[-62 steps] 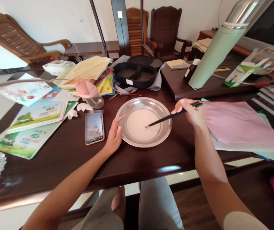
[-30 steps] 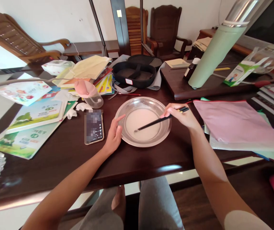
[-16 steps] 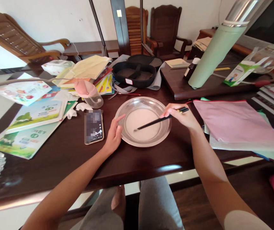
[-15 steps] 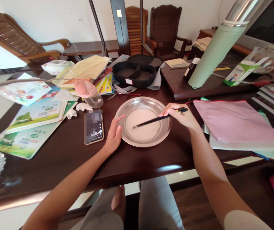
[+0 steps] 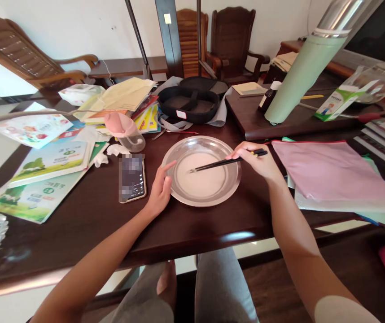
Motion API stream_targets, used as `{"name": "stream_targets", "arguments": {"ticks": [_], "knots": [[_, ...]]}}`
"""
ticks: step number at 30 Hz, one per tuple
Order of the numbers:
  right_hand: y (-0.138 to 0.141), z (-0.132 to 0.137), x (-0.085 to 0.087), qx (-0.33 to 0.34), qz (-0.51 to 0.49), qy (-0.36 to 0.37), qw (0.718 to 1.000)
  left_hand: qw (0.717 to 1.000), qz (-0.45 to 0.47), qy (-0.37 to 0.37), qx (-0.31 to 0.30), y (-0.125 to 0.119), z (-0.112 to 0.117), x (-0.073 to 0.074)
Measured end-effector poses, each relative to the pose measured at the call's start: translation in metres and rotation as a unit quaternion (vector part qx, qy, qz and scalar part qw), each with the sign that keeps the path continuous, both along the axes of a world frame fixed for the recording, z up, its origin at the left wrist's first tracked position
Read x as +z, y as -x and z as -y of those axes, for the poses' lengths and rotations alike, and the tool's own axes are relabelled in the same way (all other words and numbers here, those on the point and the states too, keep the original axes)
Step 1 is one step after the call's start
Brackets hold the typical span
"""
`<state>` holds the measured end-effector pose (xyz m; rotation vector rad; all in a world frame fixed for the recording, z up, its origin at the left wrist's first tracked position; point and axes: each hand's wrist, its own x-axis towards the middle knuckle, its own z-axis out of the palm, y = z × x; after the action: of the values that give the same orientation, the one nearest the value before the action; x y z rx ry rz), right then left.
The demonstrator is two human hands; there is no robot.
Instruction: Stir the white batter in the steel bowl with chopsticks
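Observation:
A round steel plate [image 5: 182, 196] holding a shallow white liquid sits on the dark wooden table [image 5: 192, 229] in front of me. My right hand [image 5: 259, 162] is closed around a pair of black chopsticks [image 5: 217, 164], whose tips reach into the white liquid near the plate's middle left. My left hand [image 5: 159, 188] rests against the plate's left rim with its fingers stretched out, holding nothing. A phone [image 5: 132, 177] lies just left of that hand.
Books and papers [image 5: 49, 161] crowd the left side, with a pink-lidded cup [image 5: 125, 131] behind the phone. A black case [image 5: 189, 103] lies behind the plate. A green flask [image 5: 300, 76] stands at the right rear, pink folders [image 5: 330, 172] at the right. Wooden chairs stand beyond.
My right hand has swept the chopsticks from the plate's right side to its left, and the tips have now moved a little toward the far side. My left hand has stayed at the rim.

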<state>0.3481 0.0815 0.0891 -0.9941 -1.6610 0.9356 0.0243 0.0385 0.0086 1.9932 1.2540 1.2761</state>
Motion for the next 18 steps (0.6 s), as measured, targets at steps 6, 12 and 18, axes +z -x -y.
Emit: {"name": "stream_targets", "arguments": {"ticks": [6,12,18], "knots": [[-0.014,-0.002,-0.002,-0.073,-0.056,-0.001,0.996,1.000,-0.003,-0.004,0.002,0.000,0.000,0.001],[0.005,0.000,0.000,0.034,0.000,0.021,0.999,1.000,-0.001,0.010,0.003,0.000,0.001,0.002],[-0.014,-0.006,-0.003,-0.116,-0.045,-0.021,0.992,1.000,0.006,0.010,0.001,0.000,0.000,0.001]]}}
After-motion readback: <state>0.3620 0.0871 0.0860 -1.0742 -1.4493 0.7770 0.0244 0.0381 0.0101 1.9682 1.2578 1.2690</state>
